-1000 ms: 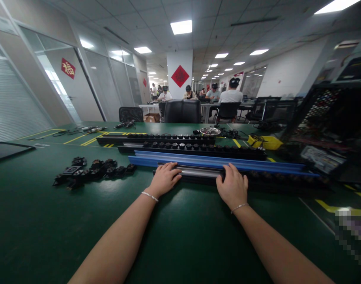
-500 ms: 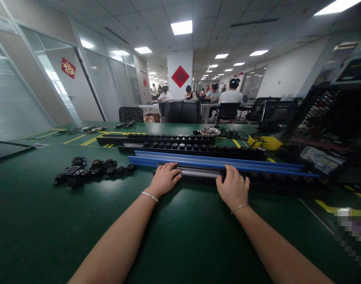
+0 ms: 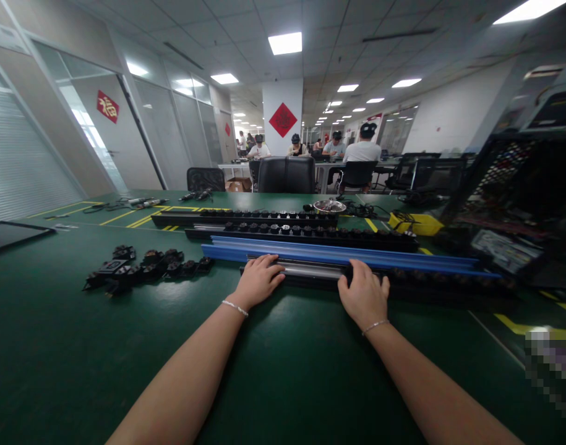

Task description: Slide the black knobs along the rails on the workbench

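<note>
A long black rail (image 3: 310,271) with a grey metallic channel lies across the green table, and dark round parts line its right portion. My left hand (image 3: 260,281) grips the rail near its left end, fingers over the far edge. Around a black part on the same rail, my right hand (image 3: 366,293) is curled; its fingertips are partly hidden. A blue rail (image 3: 338,252) lies just behind the black one. Farther back are two more black rails (image 3: 208,233) bearing rows of black parts.
Loose black parts (image 3: 146,269) lie in a pile at the left. A dark flat frame (image 3: 13,236) rests at the far left. Behind the rails stand a metal dish (image 3: 330,206) and a yellow bin (image 3: 417,224). Several people sit in the background.
My right hand has shifted very slightly left along the rail. My left hand and the rails look the same.
</note>
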A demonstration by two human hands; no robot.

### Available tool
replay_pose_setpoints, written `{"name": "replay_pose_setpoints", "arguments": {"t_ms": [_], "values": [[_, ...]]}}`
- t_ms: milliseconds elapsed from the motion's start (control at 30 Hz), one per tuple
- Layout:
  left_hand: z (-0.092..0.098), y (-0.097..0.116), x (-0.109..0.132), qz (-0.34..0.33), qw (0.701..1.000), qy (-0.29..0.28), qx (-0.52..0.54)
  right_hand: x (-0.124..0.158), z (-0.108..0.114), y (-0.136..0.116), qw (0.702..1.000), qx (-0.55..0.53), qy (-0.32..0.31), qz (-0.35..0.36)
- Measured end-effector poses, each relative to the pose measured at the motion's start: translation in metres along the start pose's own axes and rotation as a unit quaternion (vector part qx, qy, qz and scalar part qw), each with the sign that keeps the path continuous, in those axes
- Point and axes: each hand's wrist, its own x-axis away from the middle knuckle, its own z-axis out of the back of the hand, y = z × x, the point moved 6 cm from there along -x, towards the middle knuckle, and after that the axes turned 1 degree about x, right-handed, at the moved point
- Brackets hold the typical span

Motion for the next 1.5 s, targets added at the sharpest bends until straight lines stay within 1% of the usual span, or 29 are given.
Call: {"name": "replay_pose_setpoints", "arguments": {"t_ms": [167,333,500,600,767,833,1133,1500], "values": [[-0.0002,0.0002,-0.0001,-0.002,1.000,-0.001,-0.002,0.0000,-0.0007,-0.0002,1.000,-0.009,0.007,0.008],[0.0000,0.0002,-0.0003,0.001,1.000,-0.004,-0.003,-0.0001,-0.0019,-0.0017,0.999,-0.036,0.017,0.030],[0.0003,0.0004,0.0002,-0.001,1.000,-0.004,-0.004,-0.0005,-0.0027,-0.0034,0.998,-0.047,0.014,0.045],[-0.0001,0.0001,0.0004,-0.003,1.000,-0.003,-0.005,-0.0004,-0.0019,-0.0037,0.998,-0.041,0.010,0.037],[-0.0008,-0.0001,0.0001,-0.005,1.000,0.003,-0.006,-0.0002,0.0005,-0.0013,1.000,-0.008,-0.005,-0.012],[-0.0008,0.0002,-0.0001,-0.007,1.000,0.003,-0.006,-0.0004,0.0005,-0.0010,1.000,-0.001,-0.015,-0.019],[-0.0005,0.0000,-0.0004,-0.006,1.000,0.001,-0.007,-0.0007,-0.0010,-0.0017,1.000,-0.014,-0.018,-0.009],[-0.0015,-0.0011,0.0000,-0.002,1.000,0.003,-0.002,-0.0007,-0.0020,-0.0055,0.998,-0.049,-0.025,0.020]]}}
